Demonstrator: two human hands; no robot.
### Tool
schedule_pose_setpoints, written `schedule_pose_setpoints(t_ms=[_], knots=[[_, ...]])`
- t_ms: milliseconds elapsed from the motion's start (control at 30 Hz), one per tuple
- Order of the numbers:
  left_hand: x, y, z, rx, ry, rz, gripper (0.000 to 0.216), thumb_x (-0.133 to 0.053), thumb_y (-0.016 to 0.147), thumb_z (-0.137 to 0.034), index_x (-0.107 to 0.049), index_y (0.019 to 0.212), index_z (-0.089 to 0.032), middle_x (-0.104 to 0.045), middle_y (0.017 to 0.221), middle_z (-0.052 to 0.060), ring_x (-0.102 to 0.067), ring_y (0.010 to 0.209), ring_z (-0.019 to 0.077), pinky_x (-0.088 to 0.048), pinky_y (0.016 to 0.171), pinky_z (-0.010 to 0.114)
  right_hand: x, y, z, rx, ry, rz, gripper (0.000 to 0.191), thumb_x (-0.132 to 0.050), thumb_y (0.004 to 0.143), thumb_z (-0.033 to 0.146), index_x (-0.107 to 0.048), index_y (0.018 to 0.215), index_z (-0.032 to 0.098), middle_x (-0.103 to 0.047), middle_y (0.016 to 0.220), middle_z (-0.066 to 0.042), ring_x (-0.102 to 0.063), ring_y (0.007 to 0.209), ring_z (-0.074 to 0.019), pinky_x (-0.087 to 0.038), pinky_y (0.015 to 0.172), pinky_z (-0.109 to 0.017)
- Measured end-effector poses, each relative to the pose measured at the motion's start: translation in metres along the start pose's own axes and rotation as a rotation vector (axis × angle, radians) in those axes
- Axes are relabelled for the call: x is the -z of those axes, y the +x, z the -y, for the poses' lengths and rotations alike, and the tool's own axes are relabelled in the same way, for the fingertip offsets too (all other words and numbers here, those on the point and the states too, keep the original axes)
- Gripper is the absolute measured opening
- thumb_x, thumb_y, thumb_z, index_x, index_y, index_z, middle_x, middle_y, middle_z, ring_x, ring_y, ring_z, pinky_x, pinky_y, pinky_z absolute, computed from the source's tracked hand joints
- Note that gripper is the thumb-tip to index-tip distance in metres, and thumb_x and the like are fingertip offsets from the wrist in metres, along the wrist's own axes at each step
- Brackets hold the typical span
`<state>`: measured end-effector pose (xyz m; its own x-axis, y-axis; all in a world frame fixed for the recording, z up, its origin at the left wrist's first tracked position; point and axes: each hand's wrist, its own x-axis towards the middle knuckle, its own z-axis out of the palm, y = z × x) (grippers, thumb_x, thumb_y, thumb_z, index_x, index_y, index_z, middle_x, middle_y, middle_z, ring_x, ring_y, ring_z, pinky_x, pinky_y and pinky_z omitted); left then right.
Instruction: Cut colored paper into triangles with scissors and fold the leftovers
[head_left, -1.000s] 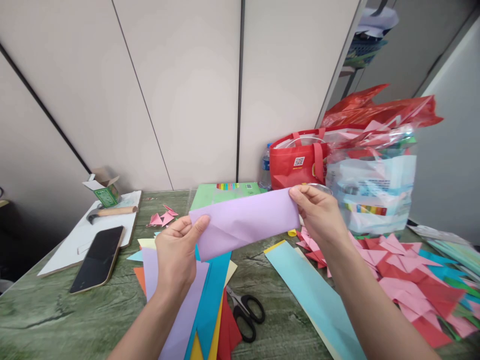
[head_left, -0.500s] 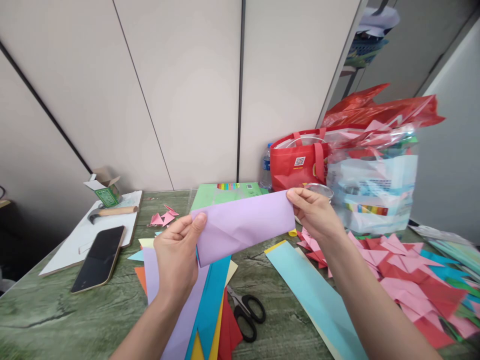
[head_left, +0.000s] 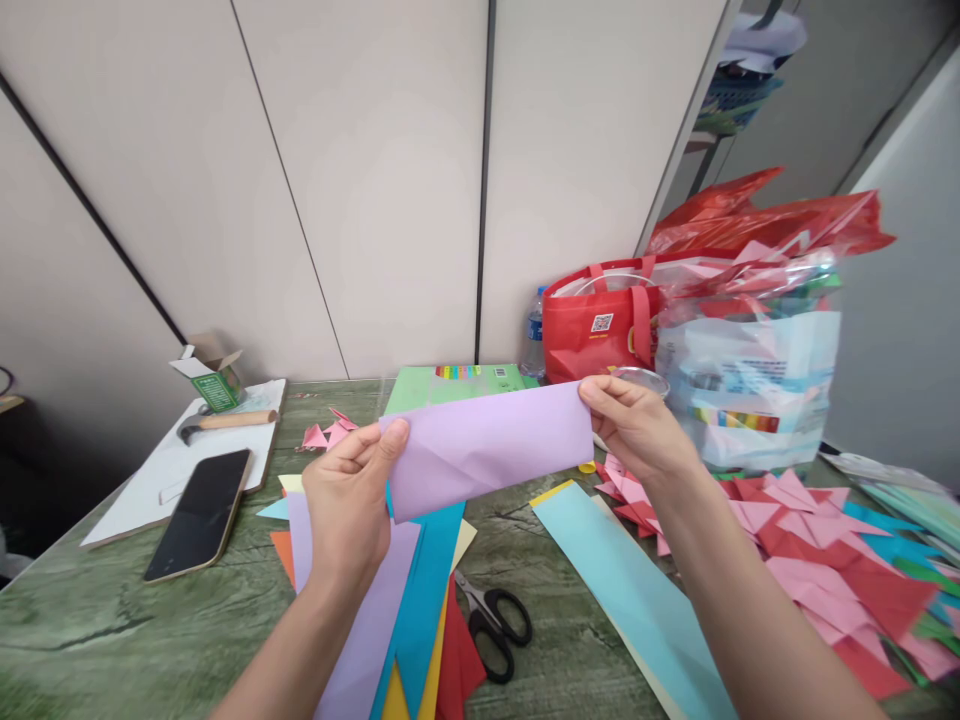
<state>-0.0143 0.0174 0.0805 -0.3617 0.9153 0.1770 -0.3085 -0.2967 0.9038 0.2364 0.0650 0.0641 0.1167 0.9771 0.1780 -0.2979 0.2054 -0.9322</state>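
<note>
1. Two hands grip one strip: your left hand (head_left: 346, 500) pinches the left end of the lilac paper strip (head_left: 487, 445), thumb on the side facing you and the other fingers behind it; your right hand (head_left: 637, 425) pinches the upper right corner between thumb and fingertips. Both grasps are closed on the paper.
2. That strip hangs in the air above the table, clear of everything under it. Its long axis runs left to right between your hands, with the right end a little higher than the left. Faint creases cross its left half.
3. Neither hand is nearer to it than the other; each holds one end, so the paper lies straight between your fingers.
4. Right under your left hand lies a fan of long coloured paper strips (head_left: 420, 610), lilac, blue, yellow and red. Black scissors (head_left: 491, 625) lie just beside them, and a pale blue strip (head_left: 637, 600) lies under your right forearm.
5. Further right, folded pink and red paper triangles (head_left: 817, 560) cover the table. Behind them stand a clear plastic bag (head_left: 750, 380) and a red bag (head_left: 600, 330).
6. To the left, a phone (head_left: 199, 513) and a hammer (head_left: 221, 422) rest on a white board (head_left: 142, 490).
7. All this sits on a green marbled table (head_left: 105, 630), against pale wall panels (head_left: 375, 180).
</note>
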Motion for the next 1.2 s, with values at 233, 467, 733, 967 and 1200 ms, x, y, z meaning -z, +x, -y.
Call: schedule_pose_setpoints(t_ms=[233, 467, 733, 967, 1200], knots=[[0.008, 0.010, 0.008, -0.163, 0.089, -0.062, 0.017, -0.079, 0.060, -0.028, -0.074, 0.074, -0.020, -0.075, 0.070, 0.001, -0.064, 0.061, 0.0137, -0.051, 0.058, 0.022, -0.003, -0.004, 0.003, 0.080, -0.003, -0.050, 0.022, -0.082, 0.057, 0.034, -0.068, 0.066, 0.019, -0.063, 0.062, 0.003, -0.054, 0.053, -0.0088, -0.046, 0.051, -0.021], [0.011, 0.012, 0.005, -0.349, 0.271, -0.112, 0.013, -0.076, 0.065, -0.025, -0.074, 0.077, -0.020, -0.075, 0.071, 0.000, -0.066, 0.063, 0.0138, -0.051, 0.060, 0.022, -0.010, -0.008, 0.004, 0.307, -0.150, -0.156, 0.016, -0.078, 0.063, 0.031, -0.069, 0.068, 0.020, -0.063, 0.062, 0.003, -0.053, 0.054, -0.0089, -0.044, 0.051, -0.021], [0.013, 0.018, 0.005, -0.376, 0.303, -0.108, 0.012, -0.075, 0.064, -0.025, -0.073, 0.074, -0.020, -0.074, 0.067, -0.001, -0.066, 0.061, 0.0132, -0.051, 0.060, 0.021, -0.015, -0.013, 0.006, 0.383, -0.151, -0.272, 0.016, -0.078, 0.062, 0.030, -0.070, 0.071, 0.019, -0.068, 0.067, 0.002, -0.057, 0.058, -0.0097, -0.047, 0.054, -0.021], [0.016, 0.023, 0.000, -0.210, 0.373, -0.062, 0.025, -0.076, 0.059, -0.034, -0.071, 0.075, -0.016, -0.070, 0.063, 0.002, -0.062, 0.058, 0.0155, -0.047, 0.052, 0.024, -0.006, -0.009, 0.009, 0.178, -0.170, -0.192, 0.024, -0.078, 0.059, 0.036, -0.069, 0.071, 0.017, -0.067, 0.064, 0.000, -0.057, 0.053, -0.0111, -0.045, 0.050, -0.023], [0.036, 0.035, 0.046, 0.079, 0.753, 0.320, 0.027, -0.062, 0.061, -0.042, -0.060, 0.060, -0.014, -0.056, 0.047, 0.000, -0.046, 0.041, 0.0120, -0.035, 0.040, 0.023, 0.014, 0.003, -0.049, -0.086, -0.575, -0.104, 0.030, -0.068, 0.056, 0.041, -0.064, 0.059, 0.012, -0.062, 0.051, -0.002, -0.050, 0.044, -0.0122, -0.037, 0.043, -0.024]])
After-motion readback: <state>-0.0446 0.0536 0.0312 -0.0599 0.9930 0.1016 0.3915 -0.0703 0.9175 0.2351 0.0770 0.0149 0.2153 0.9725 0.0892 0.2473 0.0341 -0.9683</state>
